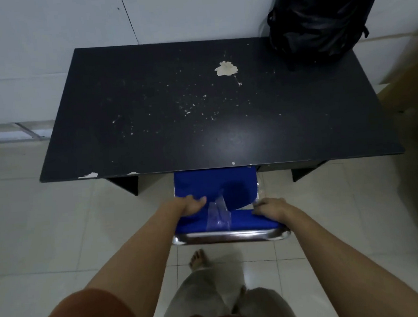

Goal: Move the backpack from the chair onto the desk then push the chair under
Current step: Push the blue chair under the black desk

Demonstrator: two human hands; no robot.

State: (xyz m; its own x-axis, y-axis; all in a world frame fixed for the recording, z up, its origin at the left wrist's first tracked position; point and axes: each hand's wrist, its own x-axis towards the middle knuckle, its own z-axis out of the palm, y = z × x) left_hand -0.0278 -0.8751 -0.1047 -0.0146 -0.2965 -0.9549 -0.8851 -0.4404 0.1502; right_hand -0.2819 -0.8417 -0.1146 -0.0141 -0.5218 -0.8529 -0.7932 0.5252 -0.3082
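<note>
A black backpack (317,19) stands upright on the far right corner of the black desk (150,113), leaning against the white wall. The chair (214,182) has a blue seat and backrest and a chrome frame; its seat reaches partly beneath the desk's front edge. My left hand (192,205) grips the left end of the blue backrest. My right hand (270,207) grips the right end of it. A strip of clear tape hangs on the backrest between my hands.
The desk top is scuffed, with a pale chipped patch (226,68). White floor tiles lie all around. A brown cardboard-like panel (410,75) stands to the right of the desk. My bare foot (198,258) is just behind the chair.
</note>
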